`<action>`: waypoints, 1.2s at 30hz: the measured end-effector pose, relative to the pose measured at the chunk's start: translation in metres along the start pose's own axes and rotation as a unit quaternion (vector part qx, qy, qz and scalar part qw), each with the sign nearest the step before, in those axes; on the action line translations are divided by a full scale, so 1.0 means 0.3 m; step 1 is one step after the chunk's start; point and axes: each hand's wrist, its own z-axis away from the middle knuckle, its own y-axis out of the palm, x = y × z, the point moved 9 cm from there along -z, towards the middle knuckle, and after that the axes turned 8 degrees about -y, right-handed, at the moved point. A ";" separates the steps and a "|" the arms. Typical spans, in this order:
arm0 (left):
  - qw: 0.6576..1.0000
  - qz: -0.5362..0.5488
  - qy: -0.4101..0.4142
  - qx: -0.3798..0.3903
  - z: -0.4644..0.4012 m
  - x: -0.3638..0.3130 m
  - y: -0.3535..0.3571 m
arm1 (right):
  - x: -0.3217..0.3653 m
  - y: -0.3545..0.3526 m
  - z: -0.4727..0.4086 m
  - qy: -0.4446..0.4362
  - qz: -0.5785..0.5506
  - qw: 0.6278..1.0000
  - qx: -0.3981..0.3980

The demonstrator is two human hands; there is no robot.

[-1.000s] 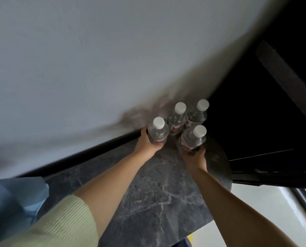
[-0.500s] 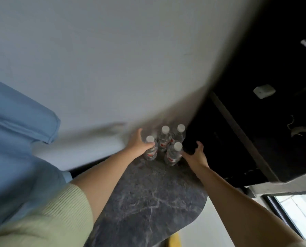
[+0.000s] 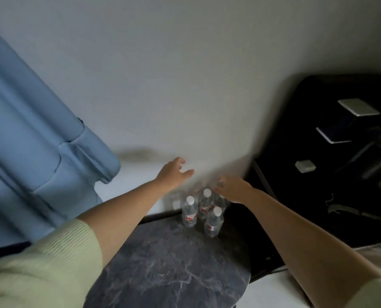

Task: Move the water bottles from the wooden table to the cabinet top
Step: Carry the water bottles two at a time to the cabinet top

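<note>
Dark marbled cabinet top (image 3: pixel 162 270) is seen nearest, under both forearms, against a pale wall (image 3: pixel 185 85). Water bottles (image 3: pixel 204 211) are clustered upright at its far end, touching one another, just below and between the hands; three white caps are clear, a fourth is partly hidden by the right hand. Clear plastic, apparently full: judged moderately heavy, thin-walled, slightly slick. Best gripped round the mid-body at the label, not by the cap. Left hand (image 3: pixel 174 173) is open above the bottles, fingers spread, nothing held. Right hand (image 3: pixel 232 188) is open too, over the rear bottle; contact cannot be told.
</note>
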 end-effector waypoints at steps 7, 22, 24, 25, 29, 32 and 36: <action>0.997 -0.022 -0.058 -0.054 0.189 0.158 -0.086 | 0.132 0.013 0.013 -0.081 0.135 0.987 0.025; 0.954 -0.060 -0.205 -0.212 0.945 0.698 -0.393 | 0.781 0.275 0.280 -0.270 0.250 0.928 0.059; 0.944 -0.058 -0.216 -0.242 1.129 0.769 -0.441 | 0.905 0.338 0.369 -0.303 0.255 0.916 0.058; 0.940 -0.057 -0.226 -0.251 1.230 0.805 -0.454 | 0.968 0.381 0.420 -0.319 0.253 0.911 0.060; 0.918 -0.048 -0.286 -0.272 1.665 0.966 -0.461 | 1.242 0.600 0.700 -0.398 0.262 0.875 0.091; 0.883 -0.029 -0.355 -0.306 2.028 1.110 -0.473 | 1.472 0.777 0.969 -0.474 0.261 0.833 0.114; 0.825 -0.004 -0.428 -0.369 2.411 1.225 -0.498 | 1.684 0.920 1.243 -0.544 0.276 0.781 0.133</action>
